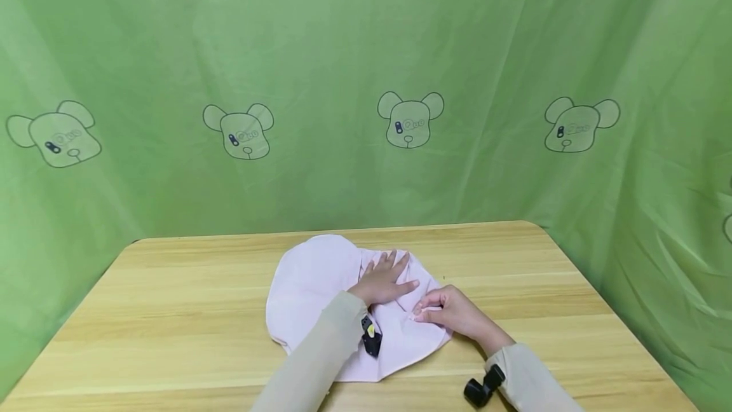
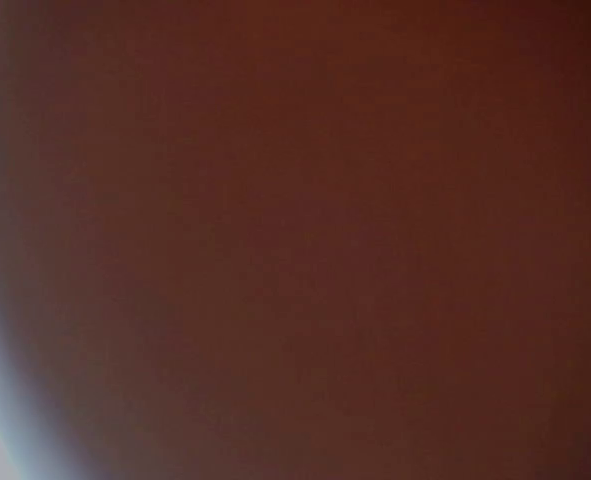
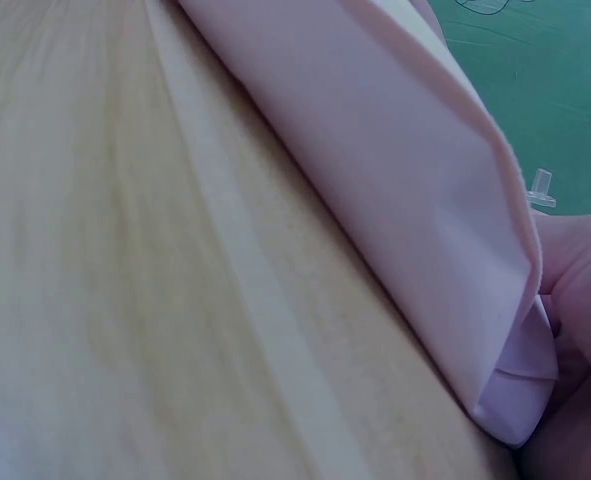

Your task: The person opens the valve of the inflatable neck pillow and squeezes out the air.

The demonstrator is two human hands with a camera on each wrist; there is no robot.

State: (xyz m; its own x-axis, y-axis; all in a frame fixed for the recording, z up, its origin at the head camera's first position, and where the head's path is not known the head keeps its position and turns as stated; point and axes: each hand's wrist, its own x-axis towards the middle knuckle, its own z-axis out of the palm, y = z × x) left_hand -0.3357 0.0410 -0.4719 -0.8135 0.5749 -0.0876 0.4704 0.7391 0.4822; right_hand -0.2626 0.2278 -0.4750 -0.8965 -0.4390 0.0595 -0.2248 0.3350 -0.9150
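Note:
A pale pink, nearly flat soft piece with rounded lobes, which looks like a deflated inflatable pillow (image 1: 311, 278), lies creased on the table. My left hand (image 1: 382, 281) presses down on its middle with the fingers spread. At its right side, my right hand (image 1: 452, 313) pinches the pillow between thumb and index finger, beside a small pale bit. In the right wrist view the pillow's edge (image 3: 395, 150) rises off the wood, and a small clear plastic valve (image 3: 542, 188) stands beside my right fingers. The left wrist view is dark and blurred.
The wooden table (image 1: 189, 310) has rounded far corners. A green curtain (image 1: 320, 37) with printed bear heads hangs behind it and along both sides. Black wrist cameras sit on both sleeves; the right one (image 1: 483, 386) is close to the tabletop.

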